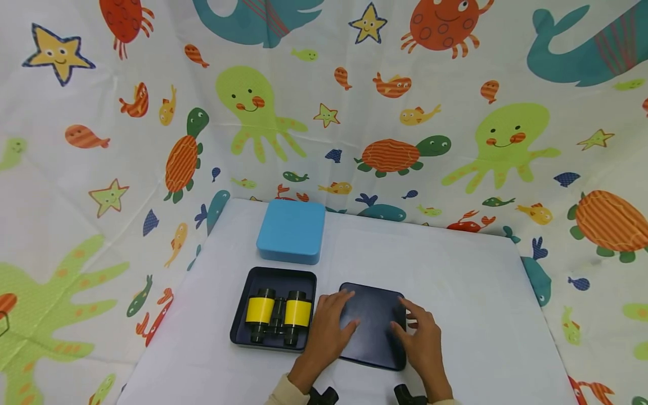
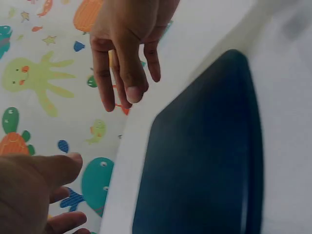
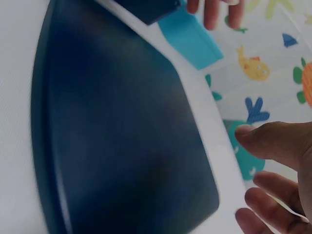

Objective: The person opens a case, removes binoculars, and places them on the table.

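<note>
I've got binoculars [image 1: 277,316] in tray [image 1: 291,279], box [image 1: 291,230] behind tray, lid [image 1: 374,326] right of tray, all on desk [image 1: 471,315]. I see left hand [image 1: 328,325] at lid's left edge, right hand [image 1: 422,336] at its right; cloth [image 1: 354,118] behind desk.

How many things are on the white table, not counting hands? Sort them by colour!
Light blue: 1, a square box
Dark navy: 2, a square open box and a flat square lid
Yellow and black: 1, a pair of binoculars
Total: 4

Dk navy panel [image 1: 373,323] — rounded cnrs, flat on tbl [image 1: 486,315].
</note>
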`<state>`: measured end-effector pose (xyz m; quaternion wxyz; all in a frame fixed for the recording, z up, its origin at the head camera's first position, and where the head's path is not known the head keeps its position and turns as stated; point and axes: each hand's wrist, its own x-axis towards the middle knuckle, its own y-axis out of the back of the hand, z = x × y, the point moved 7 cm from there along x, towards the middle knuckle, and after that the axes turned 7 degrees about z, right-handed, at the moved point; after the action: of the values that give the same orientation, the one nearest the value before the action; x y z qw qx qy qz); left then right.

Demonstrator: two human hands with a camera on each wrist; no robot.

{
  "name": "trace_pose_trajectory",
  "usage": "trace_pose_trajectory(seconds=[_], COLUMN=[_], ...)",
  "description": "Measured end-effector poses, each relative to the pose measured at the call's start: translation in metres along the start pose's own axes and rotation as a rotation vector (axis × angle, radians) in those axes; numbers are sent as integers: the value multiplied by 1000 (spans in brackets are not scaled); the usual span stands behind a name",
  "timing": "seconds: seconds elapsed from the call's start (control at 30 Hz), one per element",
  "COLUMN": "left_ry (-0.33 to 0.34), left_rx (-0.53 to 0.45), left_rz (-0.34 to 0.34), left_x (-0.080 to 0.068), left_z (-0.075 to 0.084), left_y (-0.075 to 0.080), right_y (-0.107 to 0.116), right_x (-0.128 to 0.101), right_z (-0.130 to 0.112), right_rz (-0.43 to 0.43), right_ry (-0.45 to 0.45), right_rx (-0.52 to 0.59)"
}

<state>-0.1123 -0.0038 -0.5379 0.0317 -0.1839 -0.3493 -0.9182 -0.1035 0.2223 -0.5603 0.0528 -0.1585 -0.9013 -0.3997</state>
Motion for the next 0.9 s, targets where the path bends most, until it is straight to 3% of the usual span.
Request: trace_pose_trajectory(seconds=[0.17, 0.33, 0.53, 0.9], left_ry=[-25, -25, -27, 44], left_rx=[-14, -6, 46, 98], left_rz=[-4, 15, 53, 61], left_x=[8, 11, 8, -3], left_z=[3, -5, -23, -60], left_y=[22, 44, 70, 109], right_y=[-1, -7, -17, -48], right_x=[7, 11, 11, -1], right_z=[-23, -42, -63, -95], right_rz=[49, 49, 25, -90], right_ry=[90, 158, 213, 215], right_rx=[43, 102, 148, 208])
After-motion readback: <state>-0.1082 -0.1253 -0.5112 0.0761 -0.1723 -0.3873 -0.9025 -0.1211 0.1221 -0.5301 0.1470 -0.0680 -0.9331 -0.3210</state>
